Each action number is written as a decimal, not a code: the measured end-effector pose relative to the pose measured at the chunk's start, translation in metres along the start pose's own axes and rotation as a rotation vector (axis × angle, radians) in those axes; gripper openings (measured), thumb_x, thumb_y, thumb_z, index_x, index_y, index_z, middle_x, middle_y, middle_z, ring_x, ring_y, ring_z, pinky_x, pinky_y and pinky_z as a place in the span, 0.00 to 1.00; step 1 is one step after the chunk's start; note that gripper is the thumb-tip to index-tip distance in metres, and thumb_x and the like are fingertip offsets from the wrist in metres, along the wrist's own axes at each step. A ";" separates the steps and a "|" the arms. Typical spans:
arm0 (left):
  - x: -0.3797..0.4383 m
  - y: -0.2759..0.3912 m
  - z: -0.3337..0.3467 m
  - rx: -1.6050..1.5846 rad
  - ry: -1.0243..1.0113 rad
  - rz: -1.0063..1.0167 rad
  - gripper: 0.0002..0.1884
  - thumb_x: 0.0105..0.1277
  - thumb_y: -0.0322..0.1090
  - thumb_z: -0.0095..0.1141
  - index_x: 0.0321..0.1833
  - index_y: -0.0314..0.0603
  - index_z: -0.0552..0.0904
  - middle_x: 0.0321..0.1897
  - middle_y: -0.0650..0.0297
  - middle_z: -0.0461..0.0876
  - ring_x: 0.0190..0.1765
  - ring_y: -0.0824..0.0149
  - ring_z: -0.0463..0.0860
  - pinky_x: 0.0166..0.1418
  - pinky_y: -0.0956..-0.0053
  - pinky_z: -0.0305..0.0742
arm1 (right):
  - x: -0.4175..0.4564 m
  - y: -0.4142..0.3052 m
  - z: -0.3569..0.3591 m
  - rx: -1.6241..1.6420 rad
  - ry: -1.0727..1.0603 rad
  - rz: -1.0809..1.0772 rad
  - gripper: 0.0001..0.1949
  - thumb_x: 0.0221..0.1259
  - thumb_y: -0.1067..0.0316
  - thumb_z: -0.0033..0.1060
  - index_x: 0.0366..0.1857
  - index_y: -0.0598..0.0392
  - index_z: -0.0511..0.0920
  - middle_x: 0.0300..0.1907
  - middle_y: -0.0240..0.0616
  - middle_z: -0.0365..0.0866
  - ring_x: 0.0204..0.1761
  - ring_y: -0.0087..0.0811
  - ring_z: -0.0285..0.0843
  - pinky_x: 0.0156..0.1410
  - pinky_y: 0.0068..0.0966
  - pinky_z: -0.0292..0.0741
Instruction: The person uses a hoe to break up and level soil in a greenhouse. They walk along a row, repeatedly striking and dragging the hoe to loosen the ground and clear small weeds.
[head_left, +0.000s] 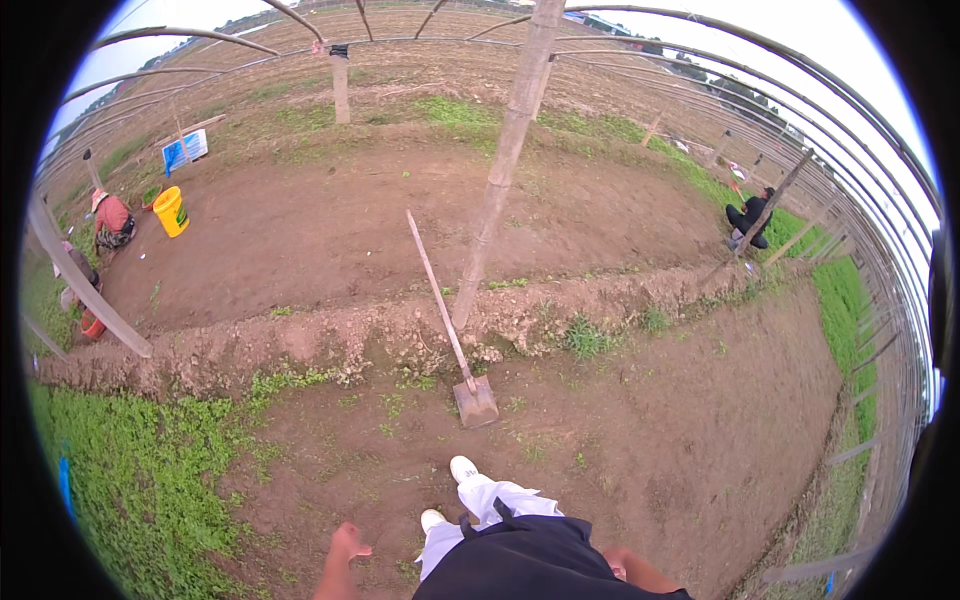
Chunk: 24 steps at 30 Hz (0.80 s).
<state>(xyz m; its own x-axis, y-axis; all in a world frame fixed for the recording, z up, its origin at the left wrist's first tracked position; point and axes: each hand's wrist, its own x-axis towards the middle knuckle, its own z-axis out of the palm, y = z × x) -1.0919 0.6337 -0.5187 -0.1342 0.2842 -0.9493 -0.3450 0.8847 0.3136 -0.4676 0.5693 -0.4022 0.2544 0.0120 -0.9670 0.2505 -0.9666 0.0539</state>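
Observation:
My left hand hangs low to the left of my legs, over bare soil, holding nothing, with the thumb apart from the fingers. At my right side, my right hand is partly hidden by my dark top, so its fingers cannot be made out well. Ahead of my feet lies a shovel, its metal blade on the soil and its long wooden handle reaching away across a low earth ridge. The handle passes just left of an upright bamboo pole. Neither hand touches the shovel.
Low green plants grow at left. Beyond the ridge stands a yellow bucket, near a crouching person and another partly hidden by a slanted post. A person in dark clothes squats at far right. Bamboo hoops arch overhead.

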 end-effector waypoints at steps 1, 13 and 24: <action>0.010 -0.004 0.006 0.294 -0.019 0.050 0.09 0.59 0.28 0.48 0.43 0.43 0.75 0.32 0.54 0.81 0.36 0.56 0.83 0.34 0.62 0.78 | -0.008 0.006 -0.002 0.180 0.014 -0.014 0.06 0.61 0.65 0.48 0.35 0.48 0.78 0.32 0.30 0.81 0.35 0.28 0.80 0.39 0.26 0.78; 0.013 0.017 0.101 1.589 -0.249 0.352 0.11 0.52 0.34 0.60 0.40 0.48 0.84 0.36 0.60 0.84 0.35 0.65 0.83 0.38 0.71 0.78 | 0.045 0.071 0.016 0.376 0.566 -0.389 0.08 0.39 0.77 0.64 0.27 0.51 0.81 0.23 0.32 0.80 0.25 0.26 0.79 0.29 0.29 0.76; -0.119 0.077 0.297 1.744 -0.482 -0.300 0.09 0.61 0.36 0.55 0.40 0.43 0.81 0.33 0.61 0.82 0.33 0.67 0.82 0.34 0.67 0.79 | 0.172 0.169 -0.021 0.564 0.068 -0.254 0.07 0.55 0.67 0.50 0.27 0.55 0.78 0.26 0.38 0.79 0.29 0.38 0.81 0.33 0.39 0.78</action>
<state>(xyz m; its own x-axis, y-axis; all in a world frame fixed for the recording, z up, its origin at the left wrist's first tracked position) -0.8267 0.7782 -0.3880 0.0991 -0.1469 -0.9842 0.9841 0.1611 0.0750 -0.3619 0.4131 -0.5544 0.3151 0.2573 -0.9135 -0.2163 -0.9177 -0.3331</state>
